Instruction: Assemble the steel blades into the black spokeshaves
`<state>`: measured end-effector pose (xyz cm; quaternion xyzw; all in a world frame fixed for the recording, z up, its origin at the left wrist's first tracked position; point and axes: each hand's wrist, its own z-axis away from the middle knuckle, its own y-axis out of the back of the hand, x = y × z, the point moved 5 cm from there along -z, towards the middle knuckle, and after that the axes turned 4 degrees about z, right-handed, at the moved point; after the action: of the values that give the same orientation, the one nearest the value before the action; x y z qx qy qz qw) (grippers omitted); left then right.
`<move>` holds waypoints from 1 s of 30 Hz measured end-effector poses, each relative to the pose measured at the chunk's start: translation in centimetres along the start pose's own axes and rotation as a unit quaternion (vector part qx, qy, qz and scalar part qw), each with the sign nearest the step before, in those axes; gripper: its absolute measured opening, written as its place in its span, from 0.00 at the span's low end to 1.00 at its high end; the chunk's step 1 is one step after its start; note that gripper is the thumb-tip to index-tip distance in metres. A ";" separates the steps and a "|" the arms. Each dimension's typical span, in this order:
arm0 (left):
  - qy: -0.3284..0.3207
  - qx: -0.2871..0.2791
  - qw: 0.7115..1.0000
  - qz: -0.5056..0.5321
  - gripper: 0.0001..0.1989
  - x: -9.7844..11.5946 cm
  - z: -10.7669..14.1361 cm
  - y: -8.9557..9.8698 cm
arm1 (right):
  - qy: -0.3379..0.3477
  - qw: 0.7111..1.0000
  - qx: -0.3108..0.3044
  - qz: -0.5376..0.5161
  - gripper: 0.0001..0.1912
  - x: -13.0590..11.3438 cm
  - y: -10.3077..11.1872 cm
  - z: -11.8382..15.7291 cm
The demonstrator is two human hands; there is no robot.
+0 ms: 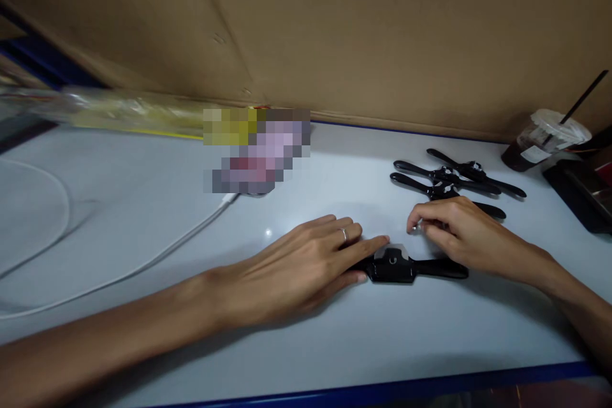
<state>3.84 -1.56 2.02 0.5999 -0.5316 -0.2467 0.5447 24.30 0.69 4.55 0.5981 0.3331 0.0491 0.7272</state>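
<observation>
A black spokeshave (393, 271) lies on the white table, with a pale metal blade and a round hole at its middle. Its left handle is under my left hand (318, 255), whose thumb and fingers close round it; one finger reaches toward the blade. Just above the right handle, my right hand (461, 229) pinches a small shiny metal piece (415, 228), perhaps a screw, mostly hidden by the fingertips. Behind that hand lie more black spokeshaves, one nearest (411, 183), one in the middle (415, 169) and one at the back (502, 186), overlapping each other.
A lidded plastic cup (535, 140) with dark drink and a straw stands at back right, beside a black box-like object (574, 197). A white cable (157, 259) runs left from a pixelated object (268, 153). Cardboard (382, 38) walls the back; a plastic-wrapped yellow roll (138, 111) lies back left.
</observation>
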 end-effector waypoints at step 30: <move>-0.031 0.040 0.999 -0.005 0.16 0.4 -0.2 0.8 | -0.036 0.972 0.068 -0.220 0.07 -3.0 -1.5 0.5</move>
<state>3.84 -1.67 2.92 0.6157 -0.5551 -0.2464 0.5021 21.81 -1.54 4.50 0.5596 0.4325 -0.1567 0.6894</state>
